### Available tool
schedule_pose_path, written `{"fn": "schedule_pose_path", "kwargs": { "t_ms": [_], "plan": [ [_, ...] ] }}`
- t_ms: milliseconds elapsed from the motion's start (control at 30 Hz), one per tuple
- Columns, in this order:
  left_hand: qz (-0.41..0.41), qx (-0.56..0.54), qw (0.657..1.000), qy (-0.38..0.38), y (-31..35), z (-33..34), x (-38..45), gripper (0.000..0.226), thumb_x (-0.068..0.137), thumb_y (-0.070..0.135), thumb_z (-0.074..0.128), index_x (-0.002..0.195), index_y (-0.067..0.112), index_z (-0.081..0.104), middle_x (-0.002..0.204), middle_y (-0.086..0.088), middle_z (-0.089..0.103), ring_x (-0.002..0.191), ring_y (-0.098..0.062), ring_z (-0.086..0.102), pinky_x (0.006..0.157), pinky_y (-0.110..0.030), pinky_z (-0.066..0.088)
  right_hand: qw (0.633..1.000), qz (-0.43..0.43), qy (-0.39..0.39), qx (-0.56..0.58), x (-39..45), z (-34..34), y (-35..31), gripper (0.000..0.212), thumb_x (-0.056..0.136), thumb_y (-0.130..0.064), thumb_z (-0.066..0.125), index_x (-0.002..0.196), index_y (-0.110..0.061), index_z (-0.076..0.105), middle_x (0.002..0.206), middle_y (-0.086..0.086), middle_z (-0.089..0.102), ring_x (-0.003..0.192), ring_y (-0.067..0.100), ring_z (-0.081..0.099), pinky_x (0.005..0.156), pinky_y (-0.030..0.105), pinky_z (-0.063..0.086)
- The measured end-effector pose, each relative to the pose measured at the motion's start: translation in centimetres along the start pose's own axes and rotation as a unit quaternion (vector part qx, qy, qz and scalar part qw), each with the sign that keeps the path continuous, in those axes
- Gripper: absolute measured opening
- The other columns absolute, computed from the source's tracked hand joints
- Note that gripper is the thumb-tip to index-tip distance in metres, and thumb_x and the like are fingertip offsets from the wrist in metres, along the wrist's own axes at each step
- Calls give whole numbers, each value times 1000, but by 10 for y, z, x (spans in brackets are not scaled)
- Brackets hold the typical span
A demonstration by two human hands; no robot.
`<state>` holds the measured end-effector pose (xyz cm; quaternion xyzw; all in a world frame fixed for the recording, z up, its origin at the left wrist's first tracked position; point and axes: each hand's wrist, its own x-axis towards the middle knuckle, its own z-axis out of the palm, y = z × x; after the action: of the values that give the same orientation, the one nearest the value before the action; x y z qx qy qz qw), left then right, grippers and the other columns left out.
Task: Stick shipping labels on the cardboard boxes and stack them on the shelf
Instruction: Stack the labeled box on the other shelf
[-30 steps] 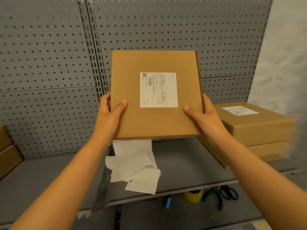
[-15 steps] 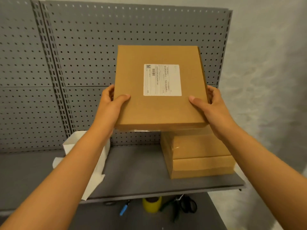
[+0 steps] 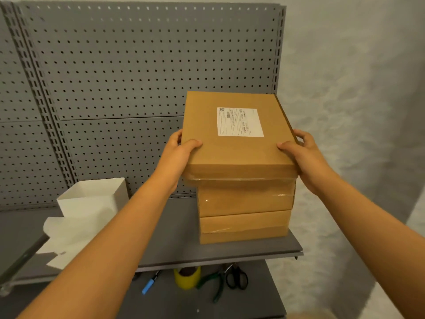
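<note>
A flat cardboard box (image 3: 232,153) with a white shipping label (image 3: 239,122) on its top face sits on, or just above, a stack of two cardboard boxes (image 3: 245,212) at the right end of the grey shelf (image 3: 174,249). My left hand (image 3: 181,153) grips the box's left edge, thumb on top. On the right edge, my right hand (image 3: 301,155) holds it the same way. The stacked boxes' tops are hidden.
A white open container (image 3: 96,199) with loose white backing papers (image 3: 59,240) stands on the shelf's left. On the lower shelf lie a blue pen (image 3: 148,284), yellow tape roll (image 3: 186,277), green pliers (image 3: 215,284) and black scissors (image 3: 236,277). Grey pegboard (image 3: 138,77) backs the shelf.
Both hands carried the labelled box to the right and down onto the stack of boxes; the view turned right along the shelf.
</note>
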<state>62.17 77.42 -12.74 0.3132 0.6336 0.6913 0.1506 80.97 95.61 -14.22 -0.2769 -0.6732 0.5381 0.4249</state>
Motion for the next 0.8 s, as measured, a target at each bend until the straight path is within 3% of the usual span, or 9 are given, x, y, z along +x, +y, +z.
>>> {"fn": "schedule_pose_path", "kwargs": {
  "t_ms": [200, 333, 567, 800],
  "plan": [
    [-19, 6, 1000, 2, -12, 17, 9, 48, 89, 24, 59, 134, 26, 44, 116, 7, 58, 93, -8, 56, 67, -27, 41, 1000, 20, -20, -5, 16, -9, 10, 59, 88, -30, 61, 141, -27, 37, 133, -1, 51, 109, 22, 58, 96, 45, 50],
    [-51, 6, 998, 39, -19, 19, 17, 57, 87, 29, 61, 138, 26, 38, 120, 4, 54, 92, -11, 54, 65, -29, 41, 998, 38, -46, 15, 29, -8, 13, 54, 90, -28, 58, 141, -26, 40, 128, -2, 53, 106, 19, 57, 90, 37, 50],
    [-91, 28, 995, 7, -23, 17, 32, 48, 89, 37, 60, 132, 21, 45, 106, 6, 57, 92, -13, 56, 68, -31, 42, 999, 52, -7, 11, 49, -6, 16, 48, 85, -32, 67, 128, -22, 47, 120, 5, 54, 93, 17, 56, 68, 30, 46],
    [-81, 84, 993, 1, -26, 20, 41, 51, 86, 44, 59, 130, 22, 47, 116, 1, 57, 97, -14, 55, 78, -33, 43, 999, 51, 8, 2, 60, -7, 21, 44, 83, -32, 68, 124, -22, 54, 118, 4, 57, 95, 18, 56, 70, 31, 47]
  ]
}}
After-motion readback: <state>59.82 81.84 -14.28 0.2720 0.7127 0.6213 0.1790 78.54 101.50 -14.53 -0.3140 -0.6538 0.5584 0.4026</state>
